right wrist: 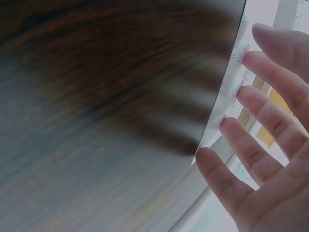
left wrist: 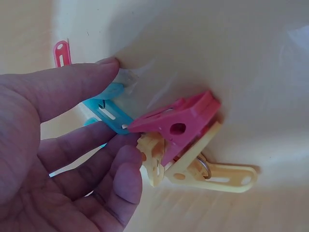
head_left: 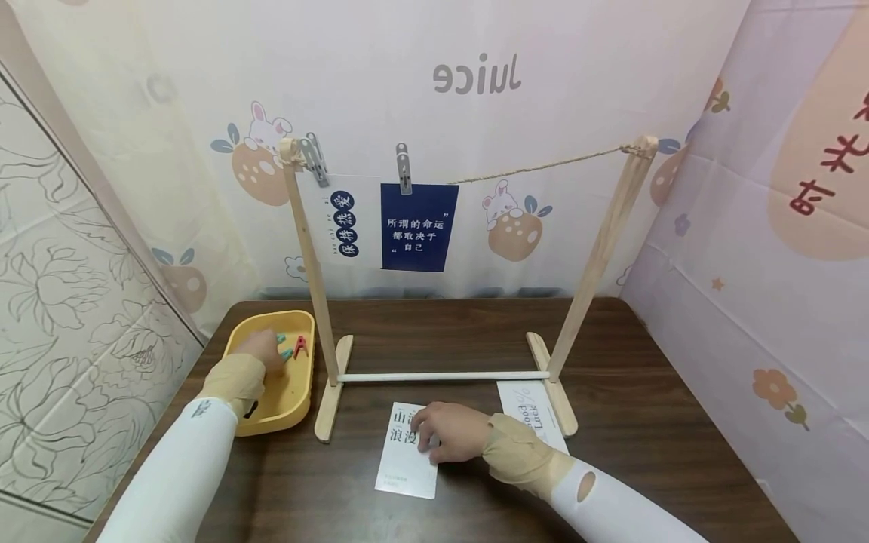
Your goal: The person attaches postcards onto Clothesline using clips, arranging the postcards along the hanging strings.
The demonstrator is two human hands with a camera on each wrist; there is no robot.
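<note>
My left hand (head_left: pixel 261 351) reaches into a yellow plastic basket (head_left: pixel 307 392) on the table's left. In the left wrist view, its thumb stands apart from the loosely bent fingers. Beside the fingertips lie a teal clothespin (left wrist: pixel 112 115), a pink clothespin (left wrist: pixel 190 113) and yellow clothespins (left wrist: pixel 227 176); no firm pinch shows. My right hand (head_left: pixel 453 431) rests its fingertips on a white card (head_left: pixel 407 475) with dark printed characters, lying flat on the table. In the right wrist view, those fingers are spread and nearly straight along the card's edge (right wrist: pixel 227 92).
A wooden rack (head_left: pixel 591 279) stands behind the hands, a twine line (head_left: pixel 543 166) between its posts. Grey clothespins (head_left: pixel 403 170) hold a white card (head_left: pixel 366 219) and a navy card (head_left: pixel 419 256) on it. Another printed card (head_left: pixel 516 396) lies by the rack's right foot, partly behind my right forearm.
</note>
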